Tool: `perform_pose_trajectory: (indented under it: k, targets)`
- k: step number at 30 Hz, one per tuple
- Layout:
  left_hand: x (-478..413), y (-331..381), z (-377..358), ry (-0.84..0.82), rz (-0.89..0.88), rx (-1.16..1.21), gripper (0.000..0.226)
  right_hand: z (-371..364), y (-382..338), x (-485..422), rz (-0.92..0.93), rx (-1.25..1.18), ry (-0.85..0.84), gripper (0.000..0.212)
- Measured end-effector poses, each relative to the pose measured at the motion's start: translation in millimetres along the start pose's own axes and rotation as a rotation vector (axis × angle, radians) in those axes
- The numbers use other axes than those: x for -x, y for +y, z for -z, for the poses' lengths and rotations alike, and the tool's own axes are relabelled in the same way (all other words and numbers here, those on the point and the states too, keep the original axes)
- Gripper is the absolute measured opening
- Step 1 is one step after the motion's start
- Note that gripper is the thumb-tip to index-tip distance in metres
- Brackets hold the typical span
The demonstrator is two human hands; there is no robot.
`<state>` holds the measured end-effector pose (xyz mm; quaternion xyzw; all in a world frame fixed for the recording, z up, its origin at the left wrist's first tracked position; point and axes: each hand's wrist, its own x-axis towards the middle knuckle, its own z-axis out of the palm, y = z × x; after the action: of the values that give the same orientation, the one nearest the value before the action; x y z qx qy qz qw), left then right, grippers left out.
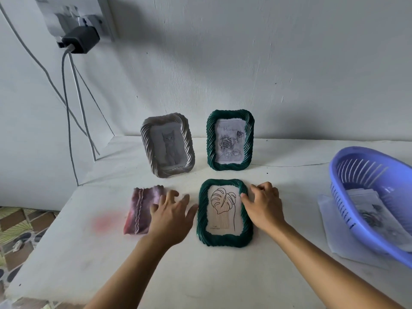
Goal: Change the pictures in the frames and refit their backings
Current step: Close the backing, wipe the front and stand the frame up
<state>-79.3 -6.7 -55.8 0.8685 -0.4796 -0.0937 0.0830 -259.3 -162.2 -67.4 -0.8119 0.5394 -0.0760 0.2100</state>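
A dark green twisted frame [224, 239] with a leaf line drawing lies flat, face up, on the white table [200, 275]. My right hand [260, 205] grips its right edge, thumb on the rim and fingers curled over the side. My left hand [171, 216] hovers with fingers spread just left of that frame, partly over a folded pink cloth [140, 208]. Behind stand two upright frames: a grey one [168, 144] showing a cat drawing and a green one [230, 140] showing a rose drawing.
A purple plastic basket [374, 197] holding printed pictures sits tilted at the right on a sheet of paper [327, 217]. A charger [81, 39] and cables hang on the wall at left. The table's left edge drops to a tiled floor [20, 221].
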Motion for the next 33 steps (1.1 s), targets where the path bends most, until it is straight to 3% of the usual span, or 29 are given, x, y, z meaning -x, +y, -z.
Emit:
perform_pose_trajectory:
  k: [6,11,15,18,22,28,33]
  targets:
    - [-7,31,-16,-0.038,0.035,0.105,0.041,2,-2,4,-0.03,-0.06,-0.024,0.04]
    - [-12,35,-11,0.009,0.073,0.431,0.039,6,1,2,-0.103,-0.214,-0.059,0.045]
    - [-12,53,-1,0.047,0.059,0.665,0.047,19,3,12,-0.095,-0.619,-0.05,0.039]
    - [-16,65,7,0.053,0.021,0.745,0.054,32,9,15,-0.107,-0.762,0.002,0.05]
    - [-24,84,31,-0.007,-0.031,0.937,0.046,57,23,9,-0.143,-0.9,0.049,0.04]
    - [-45,113,51,-0.165,-0.062,1.124,0.042,91,45,-2,-0.28,-1.28,-0.065,0.039]
    - [-62,138,39,-0.223,-0.046,1.137,0.045,108,61,-20,-0.316,-1.277,-0.007,0.045]
